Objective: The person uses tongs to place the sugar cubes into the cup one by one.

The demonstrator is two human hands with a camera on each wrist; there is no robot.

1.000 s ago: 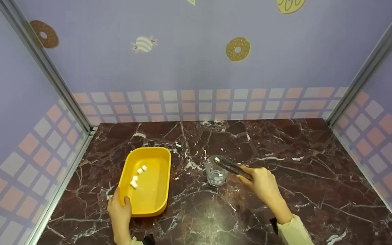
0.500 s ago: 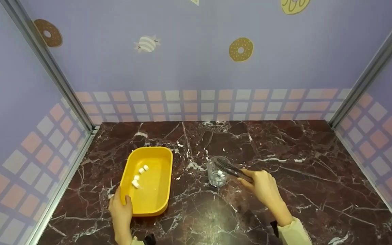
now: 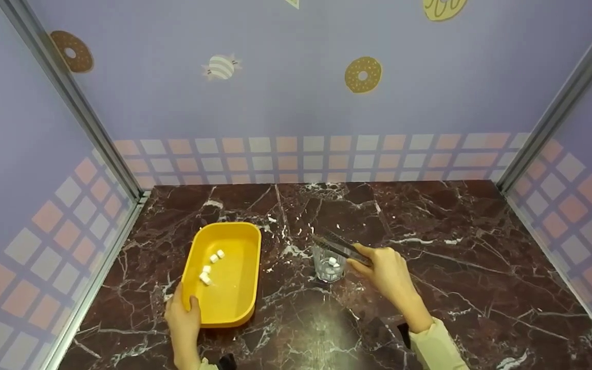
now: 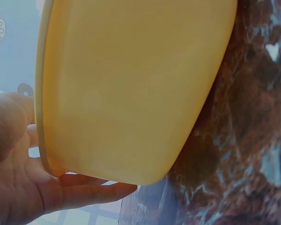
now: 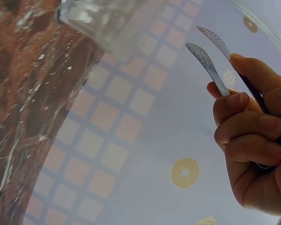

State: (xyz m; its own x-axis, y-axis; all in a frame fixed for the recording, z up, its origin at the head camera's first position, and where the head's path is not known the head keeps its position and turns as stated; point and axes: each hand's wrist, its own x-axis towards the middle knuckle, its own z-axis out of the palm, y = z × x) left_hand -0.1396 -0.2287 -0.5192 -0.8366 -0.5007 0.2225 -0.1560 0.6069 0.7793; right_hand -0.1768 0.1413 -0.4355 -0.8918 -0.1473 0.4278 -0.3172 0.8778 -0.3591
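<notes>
My left hand (image 3: 183, 318) grips the near left edge of a yellow plastic tub (image 3: 238, 288), the thumb over its rim. In the left wrist view, fingers stretch along the tub's outer wall (image 4: 126, 93). Several small white marshmallow-like pieces (image 3: 205, 278) lie inside toward the tub's left. My right hand (image 3: 389, 272) holds metal tongs (image 3: 346, 250) over the mouth of a clear glass (image 3: 329, 276). In the right wrist view the tongs' perforated tips stand apart, nothing between them. A white piece (image 3: 332, 261) shows inside the glass.
Dark red marbled tabletop (image 3: 285, 339) lies under everything, with small white flecks (image 3: 285, 239) behind the glass. A patterned lilac wall (image 3: 285, 103) rises at the back, and side panels with metal posts (image 3: 548, 118) stand left and right.
The white piece at the tongs' tips dropped into the glass. The tongs then rose from inside it to over its mouth. My left hand kept its grip on the tub.
</notes>
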